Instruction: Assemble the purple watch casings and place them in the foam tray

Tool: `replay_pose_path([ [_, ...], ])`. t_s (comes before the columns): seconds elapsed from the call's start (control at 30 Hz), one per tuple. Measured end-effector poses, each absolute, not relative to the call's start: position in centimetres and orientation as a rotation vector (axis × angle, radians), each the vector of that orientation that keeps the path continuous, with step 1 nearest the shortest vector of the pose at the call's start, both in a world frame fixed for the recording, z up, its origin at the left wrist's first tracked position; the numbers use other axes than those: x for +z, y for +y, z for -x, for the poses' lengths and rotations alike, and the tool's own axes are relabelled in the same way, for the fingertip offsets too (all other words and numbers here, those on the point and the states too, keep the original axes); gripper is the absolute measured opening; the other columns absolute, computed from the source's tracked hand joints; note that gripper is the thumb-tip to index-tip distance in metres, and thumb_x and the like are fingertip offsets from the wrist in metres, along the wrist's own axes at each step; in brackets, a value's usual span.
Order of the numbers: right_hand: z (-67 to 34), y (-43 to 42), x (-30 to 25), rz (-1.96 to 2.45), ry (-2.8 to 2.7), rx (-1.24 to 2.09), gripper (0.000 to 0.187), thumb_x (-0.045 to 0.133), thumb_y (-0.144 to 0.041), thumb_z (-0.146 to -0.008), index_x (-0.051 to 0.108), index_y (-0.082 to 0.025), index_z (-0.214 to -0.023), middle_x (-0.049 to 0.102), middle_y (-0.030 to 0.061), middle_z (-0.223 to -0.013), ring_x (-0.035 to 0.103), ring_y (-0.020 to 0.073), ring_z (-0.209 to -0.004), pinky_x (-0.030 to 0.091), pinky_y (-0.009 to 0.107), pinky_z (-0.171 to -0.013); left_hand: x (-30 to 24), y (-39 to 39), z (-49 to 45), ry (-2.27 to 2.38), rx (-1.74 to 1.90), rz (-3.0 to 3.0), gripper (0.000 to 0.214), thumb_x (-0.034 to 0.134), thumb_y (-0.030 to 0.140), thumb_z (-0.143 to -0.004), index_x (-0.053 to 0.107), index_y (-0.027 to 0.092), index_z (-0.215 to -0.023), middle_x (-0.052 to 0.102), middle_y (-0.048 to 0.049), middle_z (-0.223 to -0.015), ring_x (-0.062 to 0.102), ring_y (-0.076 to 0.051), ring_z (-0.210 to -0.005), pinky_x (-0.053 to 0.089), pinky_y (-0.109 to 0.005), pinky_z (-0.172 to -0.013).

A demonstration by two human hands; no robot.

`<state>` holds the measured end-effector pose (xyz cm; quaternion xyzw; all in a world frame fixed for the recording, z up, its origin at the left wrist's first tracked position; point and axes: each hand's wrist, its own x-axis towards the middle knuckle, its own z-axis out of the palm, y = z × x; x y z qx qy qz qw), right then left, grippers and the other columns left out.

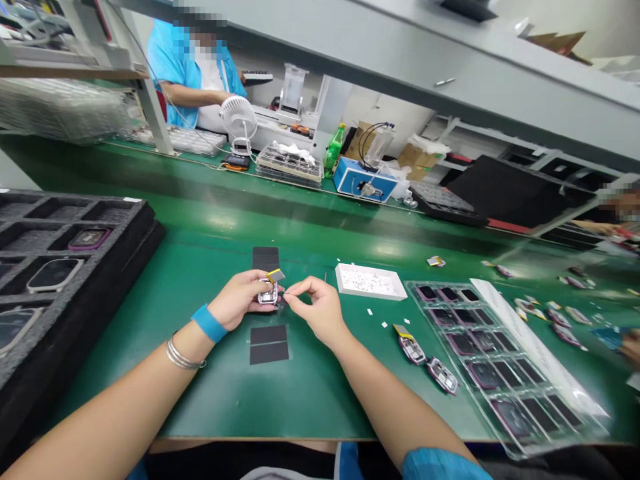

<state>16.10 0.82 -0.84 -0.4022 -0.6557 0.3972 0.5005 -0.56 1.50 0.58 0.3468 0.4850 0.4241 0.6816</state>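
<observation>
Green bench top (210, 413) filled most of what I could see, kinda shiny, running back under a big grey shelf (400, 60) that cut across my view. On the far side, a person in blue (173, 60) was partly hidden by that shelf. To my left sat a black foam tray (107, 287), cut off at the edge, with a few watch-like cases in its pockets. Over on the right, a clear plastic tray (550, 443) held rows of purple-edged cases and dark rectangles, some hard to make out. Ahead, a white box (370, 293) had tiny white bits scattered inside. My left hand (243, 299) was gripping a small open case (269, 295) right in front of me, fingers covering part of it, a yellow-and-grey piece (277, 275) sticking up. My right hand (320, 310) was pinched narrow beside it, on a thin dark piece (285, 292) too small to identify.
</observation>
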Motion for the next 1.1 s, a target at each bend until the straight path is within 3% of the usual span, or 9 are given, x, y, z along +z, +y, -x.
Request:
replay_pose_path([
  [0.13,-15.93,0.75,-0.92,0.994,-1.602,1.019,0.014,0.07,-0.022,-0.069,0.057,-0.018,-0.069,0.067,0.0018,-0.075,0.063,0.0157,-0.072,0.05,0.03,-0.074,0.46,1.16,-0.13,1.09,0.915,-0.805,0.017,0.066,0.016,-0.071,0.062,0.011,-0.086,0.065,-0.0046,-0.07,0.062,-0.013,-0.058,0.057,-0.026,-0.056],
  [0.3,-15.79,0.74,-1.03,1.002,-1.554,1.077,0.021,0.072,-0.027,-0.068,0.053,-0.019,-0.074,0.066,-0.0001,-0.075,0.063,0.0147,-0.072,0.051,0.028,-0.072,0.16,1.13,-0.25,1.092,0.898,-0.827,0.021,0.066,0.018,-0.07,0.061,0.011,-0.089,0.065,-0.0043,-0.074,0.061,-0.011,-0.058,0.056,-0.024,-0.055],
  [0.73,-15.38,0.67,-1.05,1.07,-1.635,0.956,0.013,0.07,-0.019,-0.069,0.057,-0.019,-0.071,0.067,-0.0006,-0.075,0.063,0.0143,-0.07,0.049,0.026,-0.069,-0.02,1.08,-0.18,1.075,0.87,-0.832,0.021,0.068,0.021,-0.069,0.058,0.012,-0.085,0.064,-0.0037,-0.073,0.06,-0.011,-0.06,0.056,-0.024,-0.058],
  [0.97,-15.21,0.19,-1.0,1.068,-1.95,0.477,0.012,0.065,-0.012,-0.075,0.059,-0.022,-0.071,0.065,-0.0017,-0.073,0.059,0.0172,-0.079,0.043,0.034,-0.082,-0.18,0.99,-0.31,1.073,0.926,-0.788,0.014,0.064,0.015,-0.07,0.058,0.011,-0.082,0.062,-0.0023,-0.068,0.059,-0.01,-0.057,0.056,-0.023,-0.057],
  [1.03,-15.3,0.25,-0.95,1.037,-1.986,0.341,0.01,0.066,-0.014,-0.075,0.061,-0.022,-0.077,0.065,0.0019,-0.085,0.056,0.0198,-0.089,0.042,0.037,-0.085,-0.17,0.91,-0.33,1.064,0.953,-0.778,0.013,0.064,0.013,-0.071,0.059,0.012,-0.082,0.062,-0.0016,-0.067,0.059,-0.009,-0.055,0.056,-0.023,-0.056],
  [1.1,-15.52,0.56,-0.95,1.081,-1.921,0.315,0.024,0.072,-0.019,-0.07,0.061,-0.021,-0.092,0.061,0.0065,-0.1,0.053,0.0229,-0.1,0.042,0.039,-0.088,-0.12,0.89,-0.32,1.056,0.955,-0.777,0.014,0.064,0.013,-0.072,0.059,0.012,-0.085,0.065,-0.0034,-0.073,0.06,-0.01,-0.057,0.056,-0.023,-0.056],
])
